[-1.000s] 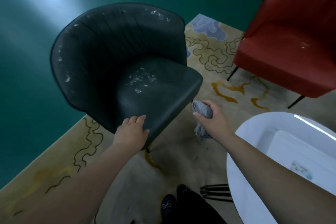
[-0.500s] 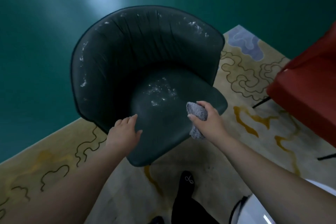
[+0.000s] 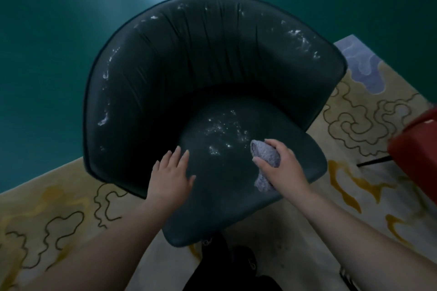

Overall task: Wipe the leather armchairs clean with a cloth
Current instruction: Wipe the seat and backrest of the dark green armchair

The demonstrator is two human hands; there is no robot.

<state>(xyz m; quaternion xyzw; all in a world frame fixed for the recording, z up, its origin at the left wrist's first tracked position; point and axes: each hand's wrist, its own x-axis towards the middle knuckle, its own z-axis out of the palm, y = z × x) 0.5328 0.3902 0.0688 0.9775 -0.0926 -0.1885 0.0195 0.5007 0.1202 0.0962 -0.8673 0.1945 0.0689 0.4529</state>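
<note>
Head camera, looking down: a person leans over a dark leather armchair [image 3: 212, 82] that fills the centre of the frame, standing on a pale patterned rug [image 3: 369, 111] against a green floor [image 3: 42, 59].

The right hand [image 3: 281, 168], right of centre, grips a bunched grey cloth [image 3: 266, 160], fingers and thumb curled round it, with the cloth's lower end trailing beneath the palm. The cloth sits over the front right part of the seat, just beside a scatter of white specks [image 3: 224, 132] at mid-seat; whether it is pressed to the leather cannot be told.

The left hand [image 3: 171, 176], left of centre, lies flat on the seat's front left, fingers straight and slightly spread, holding nothing and seemingly steadying the chair.

More white smears mark the curved backrest: along its left side at mid-left of the frame, and at its upper right rim [image 3: 300, 40].

A second, red armchair [image 3: 413, 151] juts in at the right edge, only its corner showing. A dark shoe [image 3: 243, 260] appears at bottom centre.

By the look of it, wiping of the first chair is only starting, with the dirt untouched. The next move likely calls for sweeping the cloth up and left across the seat's specks with firm pressure, then reaching to the backrest marks; the red chair remains to be done.
</note>
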